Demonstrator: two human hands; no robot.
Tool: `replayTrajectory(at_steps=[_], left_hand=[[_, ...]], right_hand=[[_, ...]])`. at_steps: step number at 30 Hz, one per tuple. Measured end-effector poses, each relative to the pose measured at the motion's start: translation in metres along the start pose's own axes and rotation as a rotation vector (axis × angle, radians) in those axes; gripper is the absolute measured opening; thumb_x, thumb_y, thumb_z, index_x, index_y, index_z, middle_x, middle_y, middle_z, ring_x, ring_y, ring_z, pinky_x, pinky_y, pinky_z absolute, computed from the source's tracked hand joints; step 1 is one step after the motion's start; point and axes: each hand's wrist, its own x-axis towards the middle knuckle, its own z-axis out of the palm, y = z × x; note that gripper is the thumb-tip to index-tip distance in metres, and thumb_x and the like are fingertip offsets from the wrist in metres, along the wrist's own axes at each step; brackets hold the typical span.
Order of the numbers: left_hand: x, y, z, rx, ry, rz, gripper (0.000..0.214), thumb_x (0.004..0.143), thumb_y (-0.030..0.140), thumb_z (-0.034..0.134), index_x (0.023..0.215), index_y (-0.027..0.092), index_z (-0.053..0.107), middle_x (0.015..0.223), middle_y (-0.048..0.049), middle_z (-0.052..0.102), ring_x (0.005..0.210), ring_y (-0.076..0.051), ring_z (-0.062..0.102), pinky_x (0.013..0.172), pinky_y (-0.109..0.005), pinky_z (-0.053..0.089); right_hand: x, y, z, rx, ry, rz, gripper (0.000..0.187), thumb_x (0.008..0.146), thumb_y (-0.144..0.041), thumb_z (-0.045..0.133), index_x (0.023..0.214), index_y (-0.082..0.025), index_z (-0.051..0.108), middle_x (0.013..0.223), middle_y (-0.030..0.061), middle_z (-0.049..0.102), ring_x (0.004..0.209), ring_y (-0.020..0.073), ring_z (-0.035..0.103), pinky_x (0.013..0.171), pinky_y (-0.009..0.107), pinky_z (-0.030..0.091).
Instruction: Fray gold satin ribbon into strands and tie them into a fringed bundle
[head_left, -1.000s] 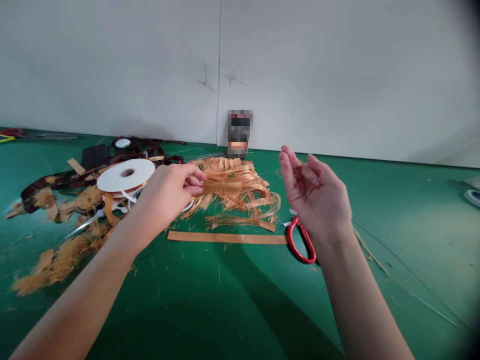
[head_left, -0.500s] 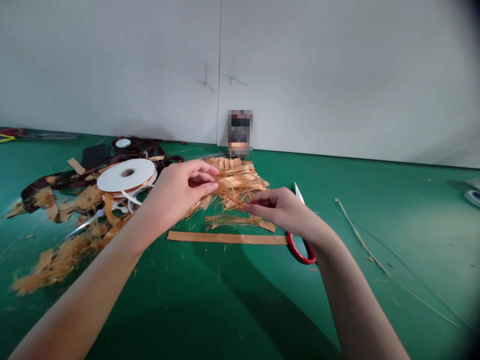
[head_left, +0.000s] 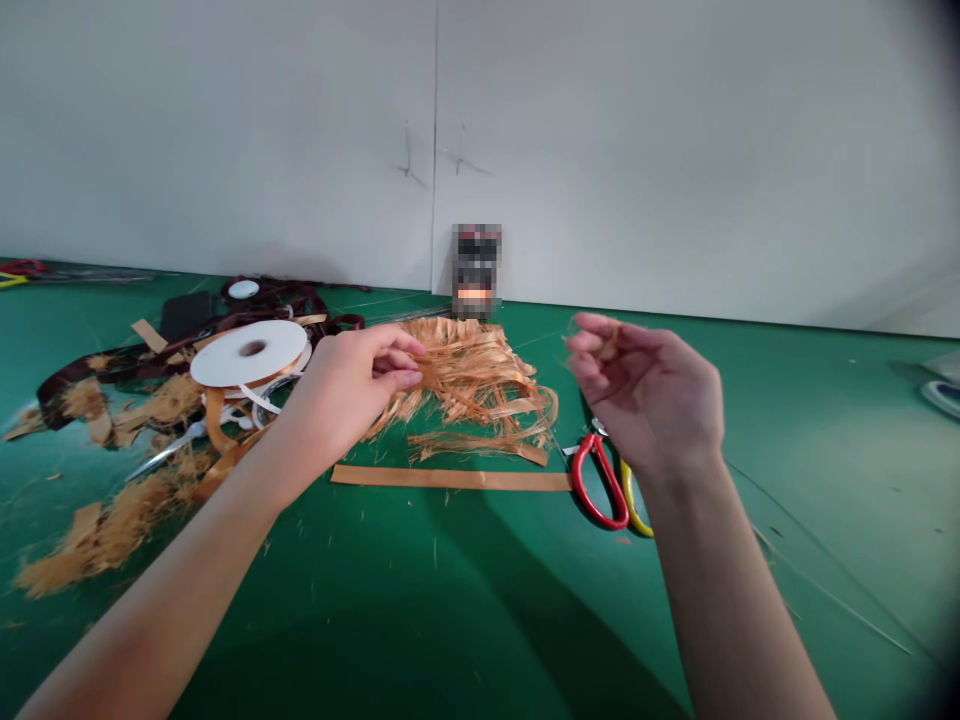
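Observation:
My left hand point(head_left: 349, 385) pinches one end of a frayed bundle of orange ribbon strands point(head_left: 472, 385) just above the green table point(head_left: 450, 600). My right hand point(head_left: 649, 395) is lifted to the right of the bundle, fingers curled, pinching a thin orange strand point(head_left: 606, 345) pulled out of it. Below the bundle lies a flat orange ribbon strip point(head_left: 450, 479). Scissors with red and yellow handles point(head_left: 604, 485) lie on the table under my right wrist.
A white spool of ribbon point(head_left: 249, 353) stands at the left among dark ribbon, orange scraps point(head_left: 82, 530) and another pair of scissors point(head_left: 169, 452). A small blurred box point(head_left: 477, 270) stands against the white wall. Thin strands lie on the table at the right.
My right hand pinched a strand at the bundle half a second ago and has since risen up and right, drawing the strand out. My left hand kept its grip on the bundle.

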Motion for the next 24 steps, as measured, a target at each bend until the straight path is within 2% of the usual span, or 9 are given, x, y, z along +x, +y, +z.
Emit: replayTrajectory(at_steps=[1, 3, 6, 9, 11, 13, 15, 20, 24], left_hand=[[0.0, 0.0, 0.0, -0.004, -0.011, 0.001, 0.015, 0.076, 0.025, 0.062, 0.09, 0.023, 0.067, 0.085, -0.0017, 0.075, 0.081, -0.019, 0.07, 0.077, -0.029, 0.053], [0.001, 0.001, 0.0, -0.005, -0.025, -0.001, 0.015, 0.075, 0.024, 0.063, 0.09, 0.023, 0.068, 0.085, -0.0017, 0.075, 0.08, -0.019, 0.07, 0.076, -0.028, 0.053], [0.0, 0.004, 0.0, -0.019, -0.048, 0.008, 0.014, 0.075, 0.024, 0.064, 0.089, 0.022, 0.068, 0.082, -0.0012, 0.075, 0.078, -0.018, 0.069, 0.074, -0.027, 0.053], [-0.001, 0.007, 0.001, -0.04, -0.08, 0.028, 0.014, 0.075, 0.024, 0.064, 0.089, 0.022, 0.069, 0.079, -0.0004, 0.074, 0.075, -0.017, 0.069, 0.071, -0.025, 0.053], [-0.002, 0.009, 0.002, -0.041, -0.088, 0.025, 0.013, 0.075, 0.022, 0.064, 0.087, 0.022, 0.069, 0.077, 0.0, 0.074, 0.075, -0.016, 0.069, 0.07, -0.025, 0.053], [-0.001, 0.008, 0.002, -0.033, -0.077, 0.016, 0.012, 0.074, 0.019, 0.064, 0.085, 0.021, 0.069, 0.078, 0.0, 0.074, 0.075, -0.016, 0.069, 0.07, -0.024, 0.053], [0.0, 0.005, 0.002, -0.02, -0.052, 0.02, 0.012, 0.075, 0.018, 0.063, 0.085, 0.021, 0.068, 0.079, -0.0001, 0.074, 0.076, -0.016, 0.069, 0.073, -0.024, 0.052], [0.003, -0.006, 0.002, 0.038, -0.007, 0.03, 0.014, 0.077, 0.02, 0.062, 0.09, 0.02, 0.068, 0.083, -0.0015, 0.075, 0.078, -0.017, 0.069, 0.077, -0.027, 0.051], [0.003, -0.008, 0.002, 0.099, 0.045, 0.027, 0.014, 0.078, 0.021, 0.063, 0.09, 0.021, 0.068, 0.083, -0.0019, 0.075, 0.077, -0.018, 0.069, 0.079, -0.029, 0.051]], right_hand=[[0.0, 0.002, -0.001, -0.032, -0.016, -0.053, 0.029, 0.08, -0.025, 0.041, 0.091, -0.023, 0.068, 0.09, 0.005, 0.072, 0.077, 0.0177, 0.068, 0.07, 0.033, 0.054], [0.002, 0.01, -0.002, -0.148, -0.057, -0.164, 0.04, 0.075, -0.022, 0.044, 0.11, -0.022, 0.063, 0.126, 0.0068, 0.064, 0.117, 0.0236, 0.06, 0.096, 0.039, 0.05], [0.005, 0.025, -0.003, -0.504, -0.036, -0.343, 0.055, 0.07, -0.02, 0.058, 0.125, -0.019, 0.054, 0.149, 0.0102, 0.044, 0.136, 0.0288, 0.042, 0.11, 0.045, 0.039], [0.005, 0.036, 0.0, -0.907, 0.049, -0.506, 0.032, 0.072, -0.021, 0.067, 0.104, -0.02, 0.062, 0.151, 0.0118, 0.04, 0.136, 0.0322, 0.041, 0.11, 0.052, 0.035], [0.003, 0.038, 0.004, -0.991, 0.075, -0.573, 0.007, 0.078, -0.024, 0.065, 0.075, -0.022, 0.058, 0.134, 0.0111, 0.059, 0.132, 0.03, 0.047, 0.108, 0.051, 0.038], [0.001, 0.037, 0.008, -0.896, 0.104, -0.552, 0.03, 0.085, -0.029, 0.06, 0.059, -0.024, 0.046, 0.105, 0.0085, 0.073, 0.127, 0.0265, 0.053, 0.105, 0.046, 0.041], [0.0, 0.034, 0.01, -0.661, 0.147, -0.432, 0.042, 0.088, -0.037, 0.056, 0.053, -0.025, 0.039, 0.086, 0.0059, 0.074, 0.121, 0.024, 0.059, 0.104, 0.042, 0.043], [0.002, 0.018, 0.009, 0.012, 0.025, -0.119, 0.052, 0.091, -0.049, 0.046, 0.048, -0.023, 0.035, 0.106, 0.0043, 0.073, 0.118, 0.0213, 0.06, 0.1, 0.037, 0.048], [-0.002, 0.004, 0.008, 0.099, -0.056, 0.03, 0.052, 0.089, -0.051, 0.047, 0.047, -0.022, 0.041, 0.114, 0.0016, 0.07, 0.086, 0.0146, 0.067, 0.073, 0.029, 0.053]])
